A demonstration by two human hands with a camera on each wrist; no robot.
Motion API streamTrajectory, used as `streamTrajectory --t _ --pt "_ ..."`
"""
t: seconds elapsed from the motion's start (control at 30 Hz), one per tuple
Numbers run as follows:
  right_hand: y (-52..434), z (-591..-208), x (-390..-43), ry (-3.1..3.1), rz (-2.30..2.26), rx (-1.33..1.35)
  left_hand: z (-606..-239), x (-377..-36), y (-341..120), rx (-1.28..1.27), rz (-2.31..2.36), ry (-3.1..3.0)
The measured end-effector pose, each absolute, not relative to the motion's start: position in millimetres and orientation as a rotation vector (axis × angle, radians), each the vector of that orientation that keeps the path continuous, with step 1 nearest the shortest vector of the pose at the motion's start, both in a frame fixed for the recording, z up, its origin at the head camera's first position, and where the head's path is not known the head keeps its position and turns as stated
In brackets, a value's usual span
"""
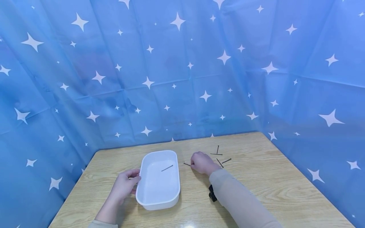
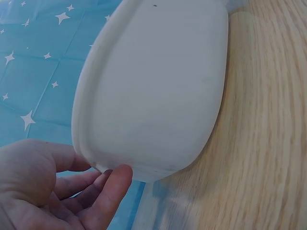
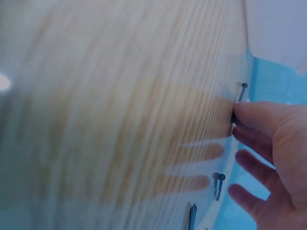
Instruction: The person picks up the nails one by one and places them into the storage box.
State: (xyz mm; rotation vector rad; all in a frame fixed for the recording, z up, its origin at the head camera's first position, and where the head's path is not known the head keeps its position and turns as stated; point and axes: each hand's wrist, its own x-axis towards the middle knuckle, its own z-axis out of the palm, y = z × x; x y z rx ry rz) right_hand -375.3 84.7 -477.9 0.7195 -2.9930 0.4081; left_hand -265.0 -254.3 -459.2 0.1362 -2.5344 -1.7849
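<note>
A white rectangular tub (image 1: 157,186) stands on the wooden table, and a dark nail (image 1: 167,168) lies inside it. My left hand (image 1: 125,183) holds the tub's left side, thumb and fingers at the rim; in the left wrist view the thumb (image 2: 117,187) touches the tub's outer wall (image 2: 148,96). To the right of the tub, my right hand (image 1: 203,163) is low over the table. Its thumb and index finger pinch a nail (image 1: 186,164), whose head end points left toward the tub. The rest of that nail is hidden by the fingers.
Several more nails lie right of my right hand, among them a nail (image 1: 226,161), a nail (image 1: 219,162) and a nail (image 1: 218,149). A blue curtain (image 1: 171,63) with white stars hangs behind the table (image 1: 273,171). A black device (image 1: 211,193) sits at my right wrist.
</note>
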Motion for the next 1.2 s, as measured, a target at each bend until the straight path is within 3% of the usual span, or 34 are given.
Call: streamTrajectory --t 0.77,1.2 --pt "88.0 -475.0 -368.4 -2.980 0.367 0.723 -458.1 -263.9 -253.2 0.134 -1.780 -2.540" --pt "99.7 -466.9 -374.2 -2.908 0.633 0.787 -457.8 -262.9 -252.5 0.130 -1.799 -2.524"
